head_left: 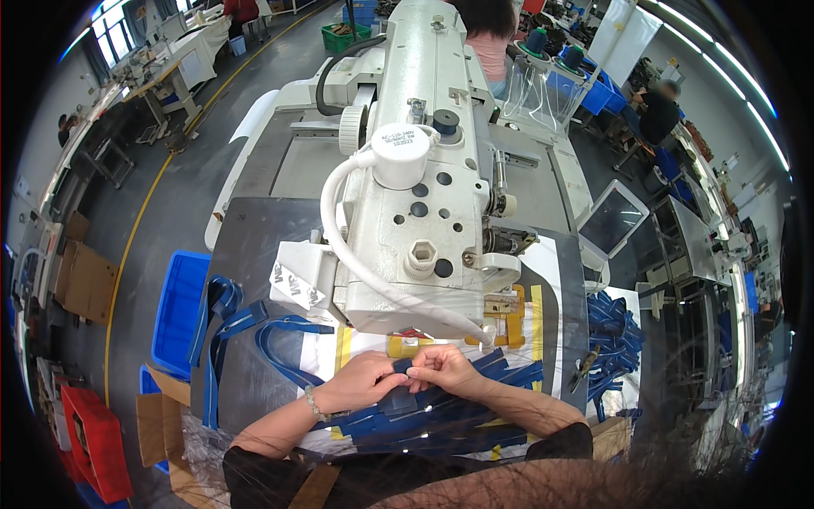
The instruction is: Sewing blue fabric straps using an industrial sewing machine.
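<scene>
Both my hands meet in front of the head of a large white industrial sewing machine point(398, 263). My left hand point(360, 379) pinches a small dark blue piece of fabric point(402, 366). The fingers of my right hand point(445, 370) are closed on the same piece from the other side. Below and around my hands lie several blue straps point(449, 416) with a paler stripe, spread over a white and yellow surface. A yellow frame point(509, 318) sits under the machine head, just beyond my right hand. The needle area is hidden.
Left of the machine, blue straps point(222, 314) drape over the dark table edge beside a blue bin point(178, 314). On the right lies a heap of blue straps point(612, 327), with small snips point(585, 366) next to it. A tilted screen point(612, 219) stands farther right. Cardboard boxes point(165, 424) stand lower left.
</scene>
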Demonstrator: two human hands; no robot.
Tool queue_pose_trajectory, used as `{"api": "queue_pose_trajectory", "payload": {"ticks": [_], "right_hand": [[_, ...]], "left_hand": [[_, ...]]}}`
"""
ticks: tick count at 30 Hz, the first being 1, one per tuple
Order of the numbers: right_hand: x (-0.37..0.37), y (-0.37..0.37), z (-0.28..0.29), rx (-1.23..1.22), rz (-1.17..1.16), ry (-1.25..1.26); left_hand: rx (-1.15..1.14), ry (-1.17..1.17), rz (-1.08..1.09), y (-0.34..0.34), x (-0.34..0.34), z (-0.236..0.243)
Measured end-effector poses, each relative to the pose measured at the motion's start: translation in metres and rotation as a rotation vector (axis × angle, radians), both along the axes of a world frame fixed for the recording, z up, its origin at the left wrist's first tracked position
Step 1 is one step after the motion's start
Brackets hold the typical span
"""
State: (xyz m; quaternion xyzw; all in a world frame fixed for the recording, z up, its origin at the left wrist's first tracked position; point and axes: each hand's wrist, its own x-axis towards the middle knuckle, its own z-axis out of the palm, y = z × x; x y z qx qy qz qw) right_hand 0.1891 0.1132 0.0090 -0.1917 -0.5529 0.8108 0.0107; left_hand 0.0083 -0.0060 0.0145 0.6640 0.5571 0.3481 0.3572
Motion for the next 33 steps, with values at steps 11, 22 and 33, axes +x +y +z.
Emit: {"api": "queue_pose_trajectory", "payload": {"ticks": [11, 22, 33], "right_hand": [[0.001, -0.002, -0.002, 0.025, 0.003, 0.011], [-0.001, -0.001, -0.004, 0.071, 0.043, 0.017], [0.002, -0.004, -0.004, 0.114, 0.066, -0.027]], "left_hand": [[0.107, 0.025, 0.029, 0.001, 0.001, 0.002], [0.085, -0.074, 0.011, 0.004, -0.002, -0.003], [0.027, -0.156, 0.078, 0.001, 0.006, -0.004]]}}
